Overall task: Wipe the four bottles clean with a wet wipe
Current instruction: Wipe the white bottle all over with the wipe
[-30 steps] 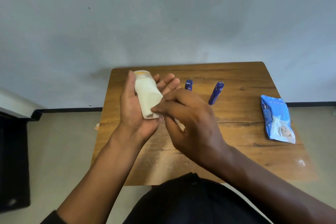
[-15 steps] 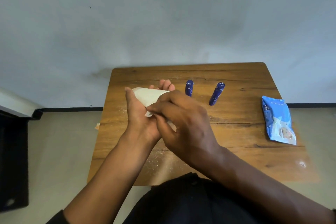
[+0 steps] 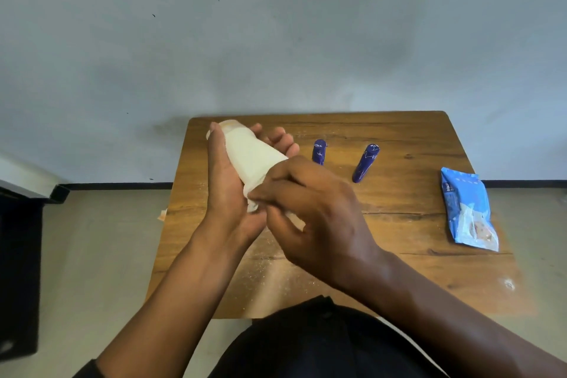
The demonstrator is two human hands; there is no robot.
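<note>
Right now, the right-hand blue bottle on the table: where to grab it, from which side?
Take the right blue bottle across its middle, coming from above with fingers on its two long sides. It seems to lie flat, slim and angled, top pointing away; bare wooden table flanks it, and the other blue bottle lies apart.

Wooden table (image 3: 429,270), grey wall (image 3: 276,24)

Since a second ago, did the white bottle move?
Yes. The white bottle stood almost upright in the left hand then; now it is tipped, its cap end leaning toward the wooden table's far left corner, away from the two blue bottles.
</note>
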